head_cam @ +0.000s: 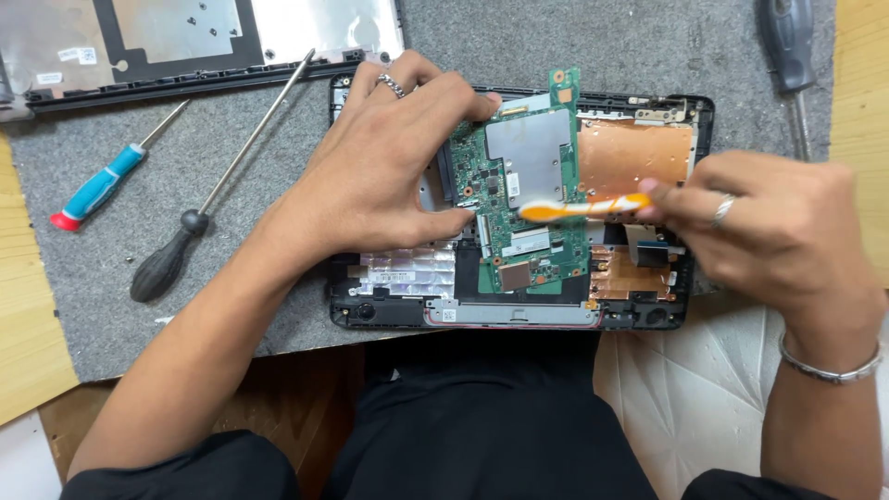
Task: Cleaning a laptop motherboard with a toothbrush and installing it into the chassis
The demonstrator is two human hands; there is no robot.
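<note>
Inside open laptop shell (683,109), green circuit board (519,185); left fingers (444,222) clamped on it, right fingers (662,199) on orange brush (583,207).

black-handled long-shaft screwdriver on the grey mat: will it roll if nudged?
Probably a little: the black-handled long-shaft screwdriver has a round bulbous handle and thin round shaft. The grey felt mat looks fuzzy, so it should stop quickly. Likely stiff and handle-heavy.

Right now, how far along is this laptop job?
Done: the bottom cover lies off to the side, the laptop base open. In hand: left hand steadies the green circuit board; right hand brushes it with an orange toothbrush. Left: the board isn't seated back, cover still off.
</note>
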